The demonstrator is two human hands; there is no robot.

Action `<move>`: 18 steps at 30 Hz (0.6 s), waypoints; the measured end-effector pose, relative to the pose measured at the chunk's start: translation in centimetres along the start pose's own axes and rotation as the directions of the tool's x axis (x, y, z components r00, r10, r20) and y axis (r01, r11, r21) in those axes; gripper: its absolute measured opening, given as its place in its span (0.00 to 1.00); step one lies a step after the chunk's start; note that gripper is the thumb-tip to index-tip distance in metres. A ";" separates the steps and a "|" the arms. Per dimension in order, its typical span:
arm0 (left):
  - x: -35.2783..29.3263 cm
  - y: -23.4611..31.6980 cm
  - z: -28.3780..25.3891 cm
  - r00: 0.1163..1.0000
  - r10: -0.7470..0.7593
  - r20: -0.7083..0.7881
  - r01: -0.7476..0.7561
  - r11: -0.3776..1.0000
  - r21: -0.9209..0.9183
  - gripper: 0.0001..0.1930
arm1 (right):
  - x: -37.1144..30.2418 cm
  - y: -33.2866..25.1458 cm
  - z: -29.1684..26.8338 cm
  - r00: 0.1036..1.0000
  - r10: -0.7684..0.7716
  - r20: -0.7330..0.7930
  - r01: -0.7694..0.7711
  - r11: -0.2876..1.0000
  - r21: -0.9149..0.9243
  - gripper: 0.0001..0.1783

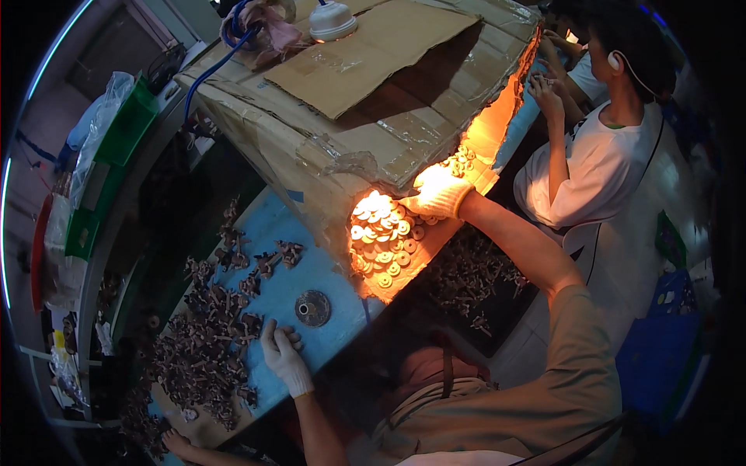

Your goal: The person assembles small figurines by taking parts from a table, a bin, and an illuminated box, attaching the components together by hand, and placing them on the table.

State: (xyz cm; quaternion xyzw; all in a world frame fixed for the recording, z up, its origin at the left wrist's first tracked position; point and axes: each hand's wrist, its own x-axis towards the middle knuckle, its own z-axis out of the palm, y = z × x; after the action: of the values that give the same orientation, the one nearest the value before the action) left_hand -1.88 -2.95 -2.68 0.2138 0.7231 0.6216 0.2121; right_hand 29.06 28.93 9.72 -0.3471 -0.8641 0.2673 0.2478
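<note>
My right hand, in a pale knitted glove, reaches into the glowing opening of a cardboard box. Its fingertips are at the edge of a pile of small round discs with centre holes; glare hides whether they grip one. Over the blue table surface, my left hand, also gloved, has its fingers loosely bent and apart, with nothing visible in them. Just beyond it lies a dark round flanged piece with a central hole. Beside that hand spreads a heap of small brown figure-like parts.
The large taped cardboard box fills the far middle, with a white lamp fitting and a blue cable on top. A dark tray of parts is below my right arm. Another person's bare hand is lower left; a white-shirted person sits right.
</note>
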 end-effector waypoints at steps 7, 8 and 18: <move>-0.2 0.3 0.3 1.000 0.009 0.000 -0.009 1.000 0.004 0.18 | 0.5 3.3 -1.6 0.996 -0.082 0.041 0.078 0.993 0.085 0.23; -0.3 0.4 0.2 1.000 0.011 0.002 -0.011 1.000 0.003 0.18 | 0.2 3.5 -1.6 0.995 -0.094 0.034 0.090 0.991 0.098 0.23; -8.2 10.5 2.1 0.924 -0.107 0.366 0.133 0.990 -0.048 0.22 | -5.6 -4.4 3.5 0.885 0.229 0.405 -0.447 0.664 0.599 0.12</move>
State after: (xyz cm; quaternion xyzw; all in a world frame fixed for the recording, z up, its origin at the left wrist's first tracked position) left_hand 6.49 -4.48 7.80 0.2725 0.6606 0.5827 0.3870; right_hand 28.44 21.11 8.57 -0.3444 -0.6522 0.6535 0.1703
